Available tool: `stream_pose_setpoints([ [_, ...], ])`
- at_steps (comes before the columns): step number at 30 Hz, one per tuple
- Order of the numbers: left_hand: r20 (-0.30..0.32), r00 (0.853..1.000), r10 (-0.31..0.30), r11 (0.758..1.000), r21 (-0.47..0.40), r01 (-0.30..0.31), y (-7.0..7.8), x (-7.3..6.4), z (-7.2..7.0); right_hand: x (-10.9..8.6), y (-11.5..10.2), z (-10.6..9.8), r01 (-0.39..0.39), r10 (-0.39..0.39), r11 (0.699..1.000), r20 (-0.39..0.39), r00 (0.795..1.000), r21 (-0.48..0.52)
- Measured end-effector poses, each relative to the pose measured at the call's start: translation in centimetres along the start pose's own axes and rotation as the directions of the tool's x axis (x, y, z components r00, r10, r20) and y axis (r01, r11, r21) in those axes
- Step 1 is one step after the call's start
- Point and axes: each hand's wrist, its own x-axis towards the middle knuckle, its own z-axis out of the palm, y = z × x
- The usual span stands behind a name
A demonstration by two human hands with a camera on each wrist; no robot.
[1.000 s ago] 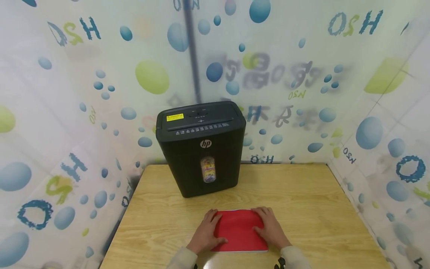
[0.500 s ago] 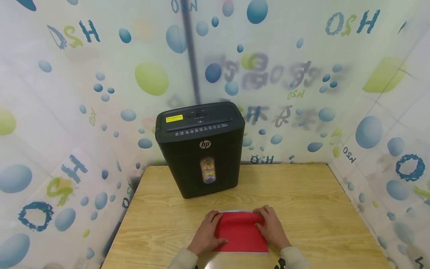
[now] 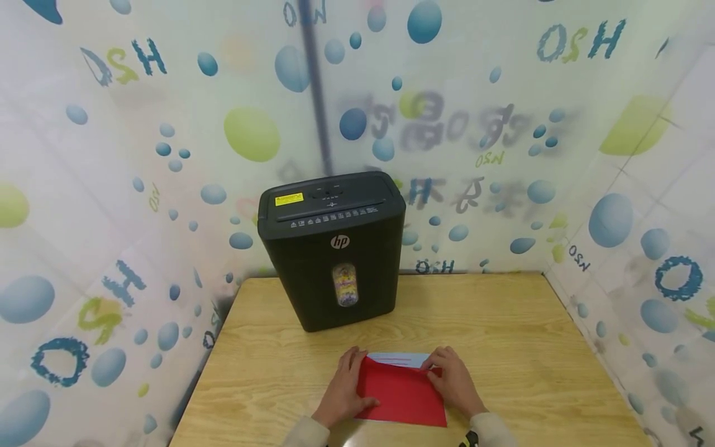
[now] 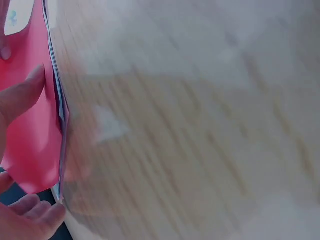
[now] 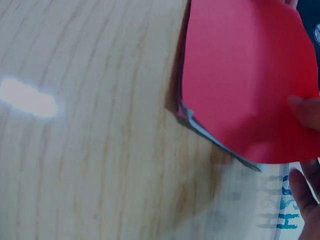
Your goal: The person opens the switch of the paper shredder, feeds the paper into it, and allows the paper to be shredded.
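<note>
Red sheet [image 3: 396, 397] lay on the table [image 3: 486, 323] between the two hands, its near part flat below the fingertips, its far edge raised at the right fingers. A pale sheet [image 3: 399, 359] with reddish lines showed under that raised edge, just beyond the gap between the hands.

Right hand [image 3: 455, 382]: thumb and fingers together, clamped on the far edge of the red sheet near its right corner. Left hand [image 3: 343, 388]: thumb spread apart from the fingers, thumb resting on the red surface, fingertips at the far left corner. How hard it pressed, I could not tell.

Black shredder [image 3: 335, 267] stood beyond the left fingertips, well apart from them, coloured scraps behind its window [image 3: 346, 284].

Risks, as judged: the left thumb bore on the very sheet the right fingers had by the edge. A strong pull against it could crease the red sheet or start a tear from the pinched corner. Too light a left touch, and the whole pile could skid on the smooth tabletop. Lower layers [image 5: 210, 137] showed slightly splayed along the edge, so fingertips pushed too far under might catch the pale sheet too and bring both up. A loose right pinch was the other worry: the bowed paper looked springy and could snap flat out of the fingers.
</note>
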Motion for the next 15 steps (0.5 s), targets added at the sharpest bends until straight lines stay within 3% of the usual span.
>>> stream_pose_setpoints([
  [4, -0.076, 0.997, 0.023, 0.999, -0.045, -0.027, -0.1, 0.2, 0.2, -0.2, 0.3, -0.3, -0.001, -0.008, 0.99, 0.064, 0.998, 0.139],
  [9, -0.211, 0.975, 0.065, 0.987, -0.132, -0.094, -0.7, 0.6, 0.4, -0.3, 0.4, -0.6, -0.131, 0.076, 0.939, 0.181, 0.98, 0.318],
  [12, -0.221, 0.973, 0.065, 0.972, -0.208, -0.112, -1.1, 0.9, 0.1, -0.2, 0.3, -0.6, -0.228, 0.167, 0.913, 0.202, 0.965, 0.338],
  [15, -0.175, 0.984, 0.024, 0.943, -0.322, -0.08, -1.3, 1.1, -0.2, 0.1, 0.1, -0.6, -0.34, 0.281, 0.876, 0.21, 0.937, 0.343],
])
